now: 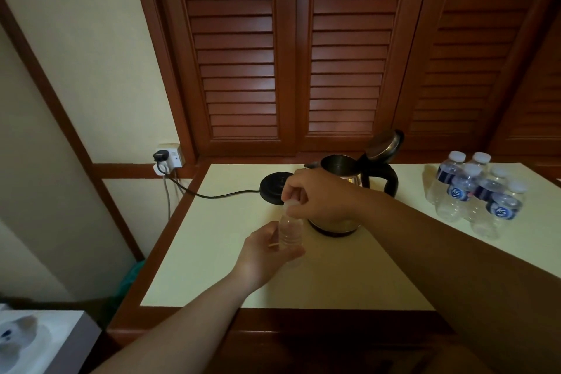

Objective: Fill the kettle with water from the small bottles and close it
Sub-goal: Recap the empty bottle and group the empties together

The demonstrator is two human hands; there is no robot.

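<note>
- A pale table [349, 276] with a wooden edge stands against dark louvred shutters [288, 48]. Everything for the task sits on it.
- The steel kettle [340, 167] stands near the middle of the table, off its black base [274, 187], which lies just to its left with a cord running to a wall socket [170, 158]. The kettle's lid [383, 143] is tipped up and open. Much of the kettle body is hidden behind the right hand, so no water level can be seen.
- A cluster of small bottles [476, 191] stands at the right of the table, well apart from the kettle. Their caps appear on; how full each one is cannot be made out.
- The left hand [267, 255] grasps the body of one clear small bottle [291, 234], held upright in front of the kettle.
- The right hand [318, 194] pinches that bottle's cap [291, 203], apparently twisting it; the fingers cover the cap, so whether it is loose is unclear.
- Likely risks: squeezing the thin bottle as the cap frees could spurt water onto the table; pouring carelessly could wet the plugged-in base beside the kettle; the small cap could drop and roll away.
</note>
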